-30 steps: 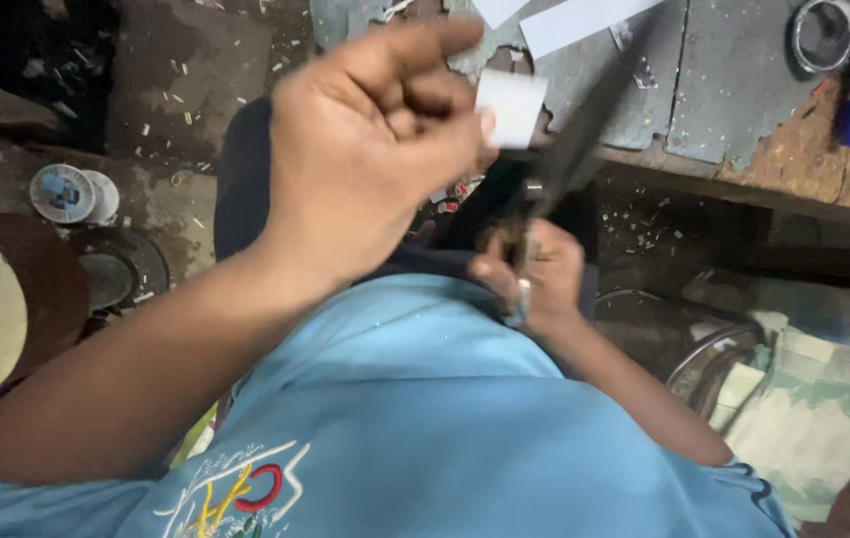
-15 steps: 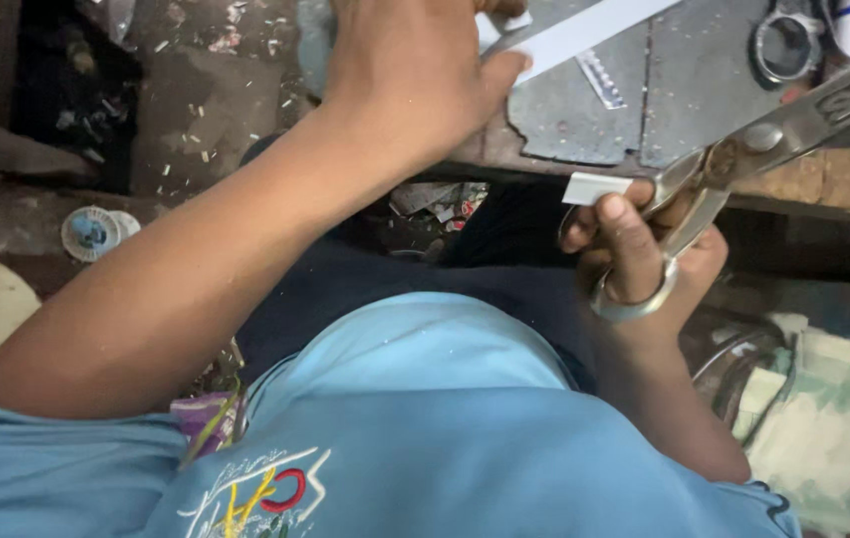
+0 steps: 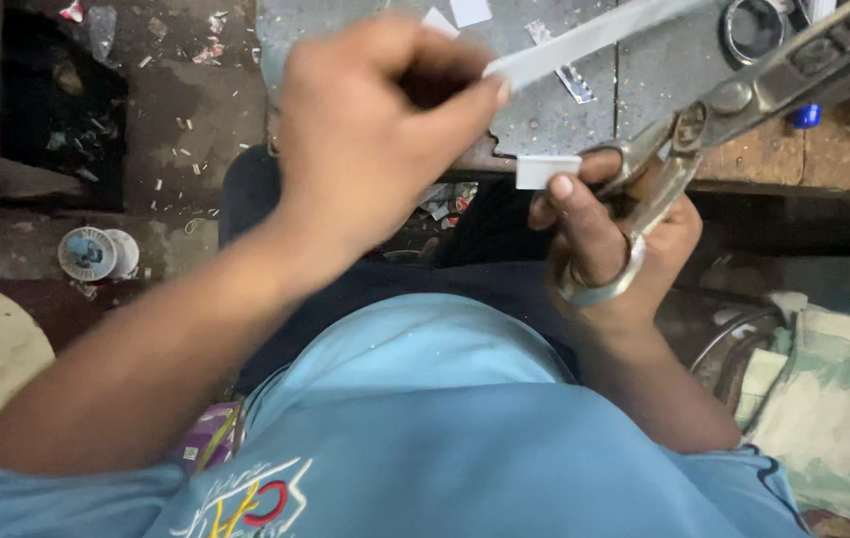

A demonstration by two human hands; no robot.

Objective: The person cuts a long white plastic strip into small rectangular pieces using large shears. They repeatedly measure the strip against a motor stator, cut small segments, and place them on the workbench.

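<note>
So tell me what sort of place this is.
Probably a small workshop: the right hand grips heavy metal shears, the left hand holds a white strip, and offcuts litter the scuffed workbench.

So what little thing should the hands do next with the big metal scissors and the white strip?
Probably slide the long white strip, pinched in the left hand, between the blades of the big metal scissors gripped by the right hand; the strip lies just beside them, uncut there.
</note>
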